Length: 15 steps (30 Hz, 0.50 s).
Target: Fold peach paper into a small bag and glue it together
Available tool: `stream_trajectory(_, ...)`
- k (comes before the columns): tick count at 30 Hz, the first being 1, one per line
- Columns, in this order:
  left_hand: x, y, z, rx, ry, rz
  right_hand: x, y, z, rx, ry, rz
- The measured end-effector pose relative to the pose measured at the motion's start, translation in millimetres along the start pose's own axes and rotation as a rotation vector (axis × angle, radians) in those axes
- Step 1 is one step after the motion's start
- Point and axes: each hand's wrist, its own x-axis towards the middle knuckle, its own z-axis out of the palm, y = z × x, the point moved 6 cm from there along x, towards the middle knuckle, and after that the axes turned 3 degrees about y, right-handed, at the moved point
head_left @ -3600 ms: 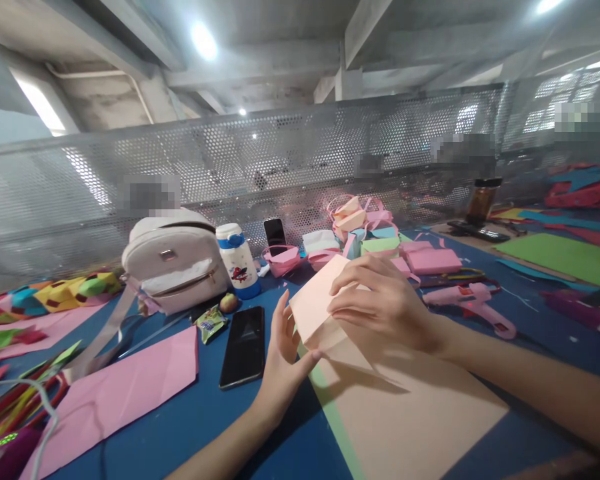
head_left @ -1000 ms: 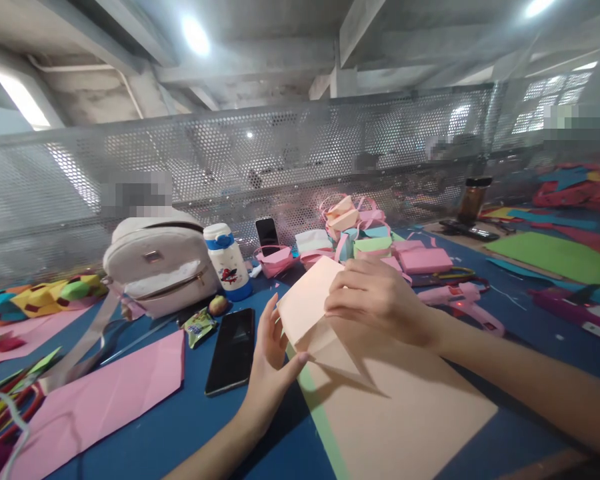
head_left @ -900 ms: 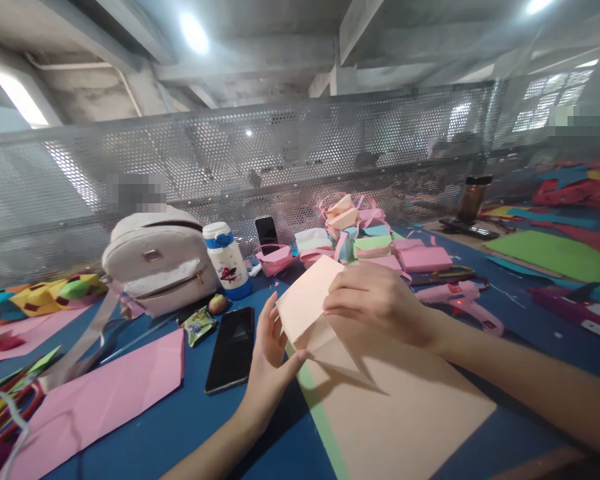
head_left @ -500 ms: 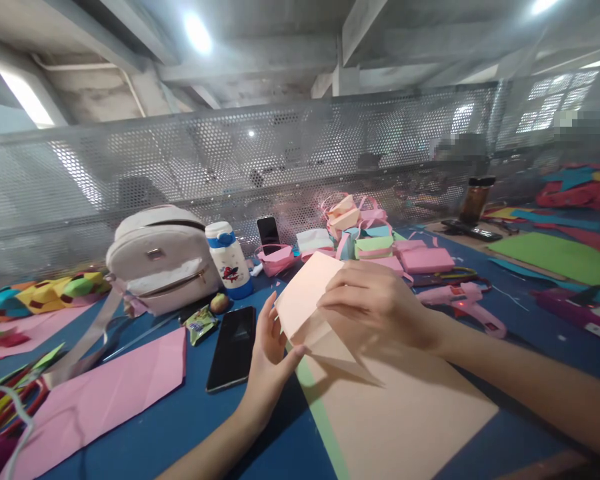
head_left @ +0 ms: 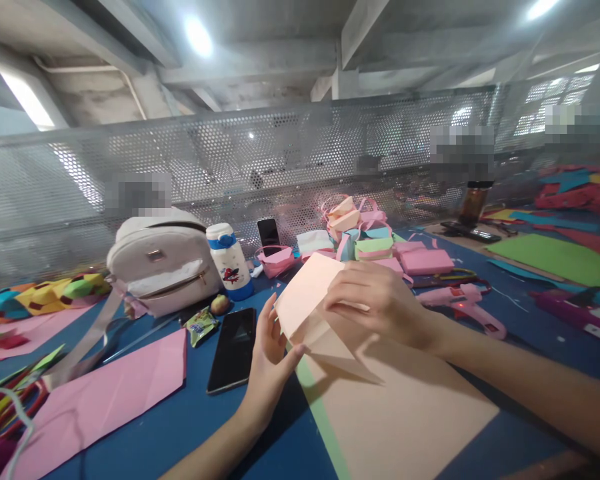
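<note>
A folded piece of peach paper [head_left: 310, 290] is held up between my two hands, with a pointed flap hanging from its lower side. My left hand [head_left: 273, 360] grips its lower left edge, thumb in front and fingers behind. My right hand [head_left: 375, 297] is closed at its right edge, fingertips pinching the paper near the fold. Beneath lies a large peach sheet [head_left: 405, 420] over a green one [head_left: 325, 427]. A black phone [head_left: 233, 347] rests just left of my left hand. Beyond my right hand sits a pink glue gun [head_left: 465, 303] with a small red light.
A pale backpack [head_left: 165, 260] and a white-and-blue bottle [head_left: 230, 263] stand at the back left. Small paper baskets [head_left: 375, 247] are piled at the back centre, before a perforated metal screen [head_left: 290, 153]. Pink paper [head_left: 115, 393] lies at left, a purple tool [head_left: 575, 317] at right.
My right hand has shifted very slightly to the right along the paper's edge. The left hand and the folded paper look almost the same.
</note>
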Motion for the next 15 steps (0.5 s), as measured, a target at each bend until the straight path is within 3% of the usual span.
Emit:
stream_trajectory(4,0,0,-2.8,-0.003,0.016,0.006,-1,3,1,0.108,0.019,0.088)
stream_trajectory(9,0,-1,-5.0,0.013,0.033,0.017,-7,12,9,0.181,-0.048,0.357)
stream_trajectory(15,1,0,-4.9,0.016,0.05,0.028,-15,17,27,0.372,-0.059,0.552)
